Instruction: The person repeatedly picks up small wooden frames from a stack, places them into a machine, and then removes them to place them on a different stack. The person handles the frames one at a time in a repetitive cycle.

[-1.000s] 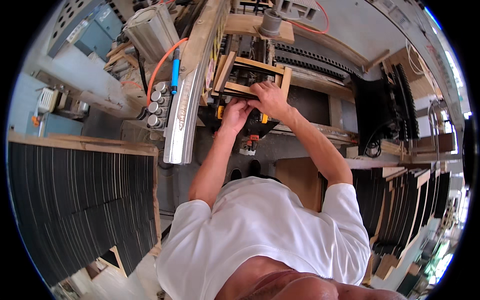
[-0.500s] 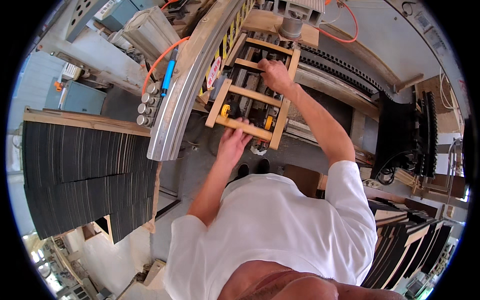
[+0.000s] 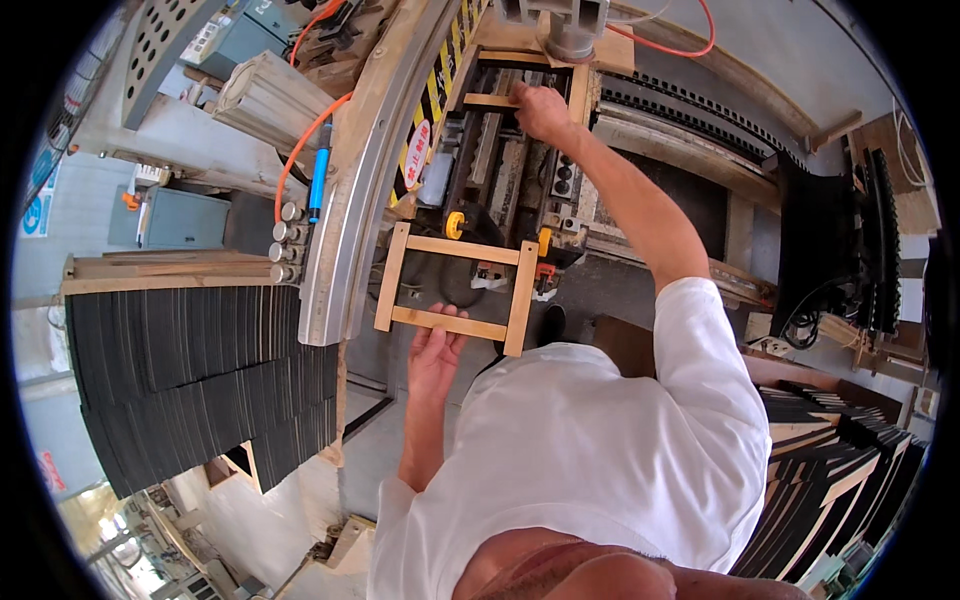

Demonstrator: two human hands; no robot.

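Head view: my left hand (image 3: 434,350) is clamped on a wooden frame (image 3: 462,250), my right hand (image 3: 545,112) at another.
My left fingers close on the near bar, close to its middle; the rest of the frame reaches away ahead of that grip, side bars to either side, far bar just short of a yellow wheel (image 3: 455,226). Well ahead of that, over the machine (image 3: 508,165), my right fingers curl at the near bar of a second frame (image 3: 488,101); I can't tell whether they pinch it. I judge the frame light and stiff, dry wood with little slip, its corner joints the weak spots. Held mid-bar, it may dip at the far end; gripping both side bars would steady it.
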